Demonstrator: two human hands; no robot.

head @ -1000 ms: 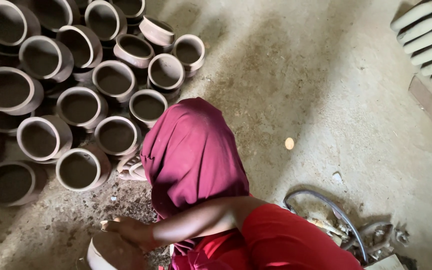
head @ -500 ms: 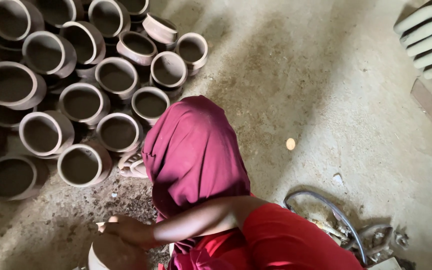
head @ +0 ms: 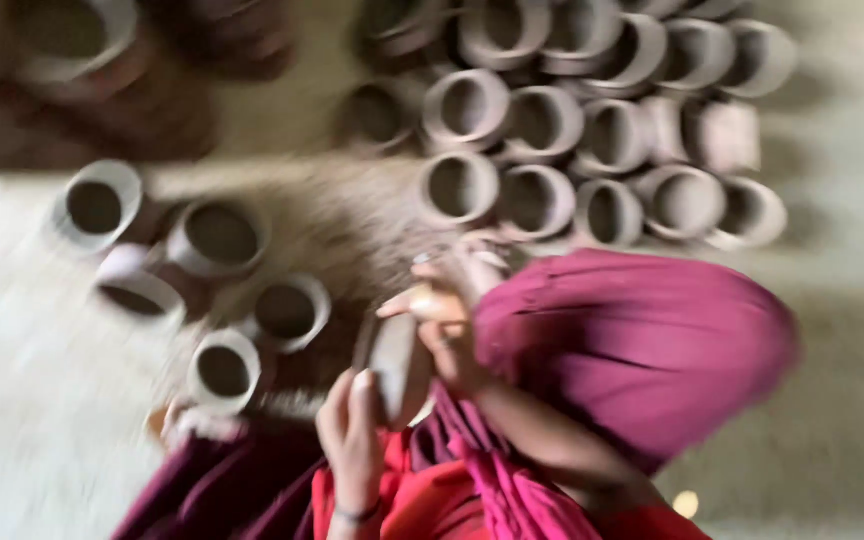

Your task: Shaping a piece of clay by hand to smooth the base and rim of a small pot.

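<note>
Left hand (head: 352, 435) gripped pot (head: 397, 365) | right hand (head: 444, 315) fingers curled on its rim | pots (head: 542, 200) beyond, blurred

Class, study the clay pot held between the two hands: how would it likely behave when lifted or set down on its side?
The clay pot looks thick-walled, so probably heavy for its size. Its rounded body would likely roll if laid sideways. Both the left hand and right hand grip it, suggesting care; it seems breakable.

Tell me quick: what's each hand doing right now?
Left hand: closed on the clay pot, from below.
Right hand: gripping the same pot's upper side.
</note>
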